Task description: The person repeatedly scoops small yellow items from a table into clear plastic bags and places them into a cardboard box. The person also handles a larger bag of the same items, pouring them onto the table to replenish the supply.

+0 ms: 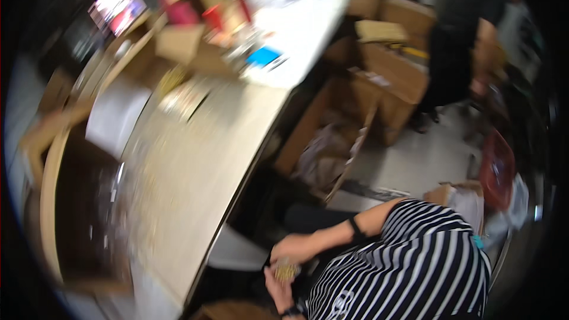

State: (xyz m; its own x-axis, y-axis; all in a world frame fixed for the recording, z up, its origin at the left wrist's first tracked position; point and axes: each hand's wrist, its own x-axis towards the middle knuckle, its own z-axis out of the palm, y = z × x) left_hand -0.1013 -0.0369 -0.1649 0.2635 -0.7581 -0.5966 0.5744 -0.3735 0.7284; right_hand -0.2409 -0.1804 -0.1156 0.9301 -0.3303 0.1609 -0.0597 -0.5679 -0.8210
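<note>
In the lower middle, beside the table's near edge, I hold a small clear container or bag [286, 272] filled with little gold-yellow pieces; blur hides its exact kind. My left hand [277, 289] closes round its lower side. My right hand [294, 249] comes in from the striped sleeve and is closed with curled fingers at its upper part. Its fingertips are partly hidden. Both hands are low, off the tabletop, in front of my black-and-white striped shirt.
Left lies a long pale table [219, 136] scattered with small yellowish bits. An open cardboard box [50, 213] stands at its far side; a blue packet [262, 56] lies farther along. Open cartons [394, 74] crowd the floor. A person in dark clothes [459, 41] stands near a red basket [498, 169].
</note>
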